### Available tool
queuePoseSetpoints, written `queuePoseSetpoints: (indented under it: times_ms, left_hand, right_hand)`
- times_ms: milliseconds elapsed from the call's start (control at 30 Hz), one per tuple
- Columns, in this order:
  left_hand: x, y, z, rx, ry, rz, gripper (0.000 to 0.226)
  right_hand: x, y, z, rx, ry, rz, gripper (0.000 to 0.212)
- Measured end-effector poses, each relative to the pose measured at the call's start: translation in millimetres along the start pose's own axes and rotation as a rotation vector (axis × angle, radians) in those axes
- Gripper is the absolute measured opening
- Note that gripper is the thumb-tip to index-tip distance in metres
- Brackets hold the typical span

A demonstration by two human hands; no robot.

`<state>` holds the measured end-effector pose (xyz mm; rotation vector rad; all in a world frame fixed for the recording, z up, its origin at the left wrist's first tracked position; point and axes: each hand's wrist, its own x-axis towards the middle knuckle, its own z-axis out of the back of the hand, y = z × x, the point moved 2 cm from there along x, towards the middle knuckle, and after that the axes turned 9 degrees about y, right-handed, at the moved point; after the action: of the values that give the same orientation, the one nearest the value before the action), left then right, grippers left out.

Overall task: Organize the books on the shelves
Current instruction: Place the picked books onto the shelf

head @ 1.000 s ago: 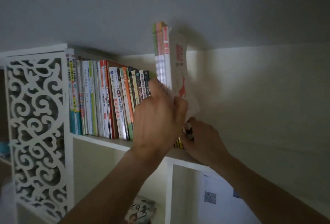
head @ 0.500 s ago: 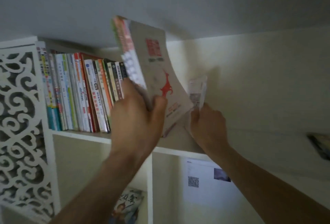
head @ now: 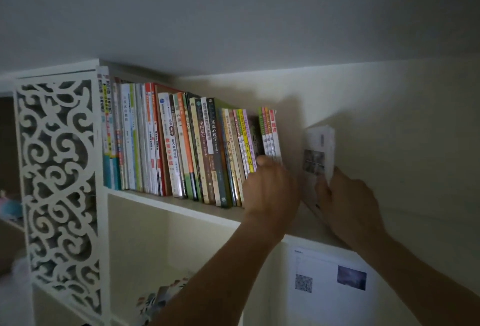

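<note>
Left grip: we see the left hand (head: 270,188) curled against the right end of the row of books (head: 181,144), its thumb raised against the spines and its fingers wrapped around the last few thin volumes (head: 271,135), those with green, orange and red spines. These stand upright on the top shelf (head: 168,202), pressed against the rest of the row, which leans slightly and runs left to the white fretwork side panel (head: 59,183).

Right grip: the right hand (head: 348,203) pinches the lower edge of a small white book (head: 318,151), held upright on the same shelf near the wall, apart from the row, with a gap between it and the left hand's volumes. We cannot tell how far its fingers reach behind the cover.

Below the shelf we note a white sheet (head: 330,284) bearing a square code and a small picture, and, in the lower compartment, a colourful book (head: 158,299) lying tilted.
</note>
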<state>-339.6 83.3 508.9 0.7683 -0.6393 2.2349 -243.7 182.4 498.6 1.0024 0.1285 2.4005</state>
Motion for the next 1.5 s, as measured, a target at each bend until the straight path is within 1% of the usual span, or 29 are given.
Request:
queuePoseSetpoints:
  times_ms: [100, 133, 200, 233, 300, 367, 400, 467, 500, 533, 567, 600, 733, 833, 867, 900, 933, 1000, 1067, 1133, 1233, 1300, 1400, 1500]
  left_hand:
    - [3, 4, 17, 0.349, 0.041, -0.096, 0.043]
    - [3, 7, 19, 0.421, 0.059, -0.12, 0.046]
    - [3, 12, 19, 0.487, 0.081, -0.134, 0.049]
    - [5, 14, 18, 0.495, 0.092, -0.131, 0.051]
    - [7, 18, 17, 0.446, 0.085, -0.155, 0.053]
    - [2, 28, 15, 0.354, 0.033, -0.25, 0.053]
    - [-3, 36, 13, 0.316, -0.011, -0.314, 0.049]
    - [-13, 53, 9, 0.19, -0.052, -0.399, 0.037]
    - [-16, 59, 6, 0.136, -0.048, -0.428, 0.029]
    - [-16, 63, 1, 0.119, -0.037, -0.448, 0.024]
    - [-15, 64, -2, 0.122, -0.023, -0.449, 0.023]
    - [-14, 65, -4, 0.096, -0.01, -0.431, 0.025]
    - [-10, 66, -8, 0.028, -0.071, -0.391, 0.021]
    - [-14, 73, -12, -0.156, -0.216, -0.415, 0.01]
    - [-15, 74, -12, -0.213, -0.256, -0.437, 0.012]
    - [-16, 75, -12, -0.244, -0.28, -0.465, 0.024]
    - [-16, 76, -12, -0.257, -0.268, -0.512, 0.039]
    - [-16, 77, -12, -0.291, -0.143, -0.603, 0.06]
    - [-13, 80, -14, -0.333, -0.027, -0.635, 0.068]
    - [-13, 82, -18, -0.321, -0.011, -0.633, 0.072]
    - [-15, 81, -19, -0.3, -0.039, -0.637, 0.074]
    - [-16, 81, -19, -0.314, -0.06, -0.647, 0.075]
    - [-23, 82, -18, -0.304, -0.08, -0.63, 0.077]
    - [-30, 86, -20, -0.273, -0.125, -0.582, 0.073]
  right_hand:
    - [5, 11, -11, 0.007, 0.049, 0.089, 0.027]
    - [8, 17, -14, 0.011, 0.057, 0.116, 0.024]
    - [12, 31, -19, 0.023, 0.079, 0.137, 0.02]
    - [14, 37, -22, 0.045, 0.087, 0.128, 0.022]
    - [19, 41, -27, 0.128, 0.101, 0.096, 0.031]
    - [20, 38, -27, 0.236, 0.138, 0.091, 0.038]
    - [19, 36, -25, 0.289, 0.193, 0.087, 0.035]
    - [16, 34, -21, 0.344, 0.314, 0.113, 0.014]
    - [16, 32, -20, 0.354, 0.368, 0.131, 0.016]
    - [16, 31, -20, 0.353, 0.405, 0.145, 0.031]
    - [18, 28, -20, 0.344, 0.42, 0.157, 0.044]
    - [19, 28, -18, 0.324, 0.426, 0.181, 0.052]
    - [19, 35, -14, 0.369, 0.409, 0.279, 0.052]
    - [15, 34, -16, 0.399, 0.375, 0.277, 0.05]
    - [13, 33, -17, 0.413, 0.366, 0.262, 0.051]
    - [11, 32, -18, 0.429, 0.358, 0.245, 0.052]
    - [11, 30, -18, 0.441, 0.345, 0.228, 0.053]
    - [11, 27, -20, 0.436, 0.312, 0.212, 0.054]
    - [12, 25, -22, 0.402, 0.316, 0.193, 0.057]
    - [12, 26, -26, 0.366, 0.339, 0.187, 0.064]
    - [10, 31, -24, 0.288, 0.341, 0.211, 0.069]
    - [6, 35, -20, 0.274, 0.349, 0.207, 0.077]
    - [0, 30, -14, 0.316, 0.336, 0.148, 0.085]
    - [-18, 20, 2, 0.39, 0.352, 0.045, 0.1]
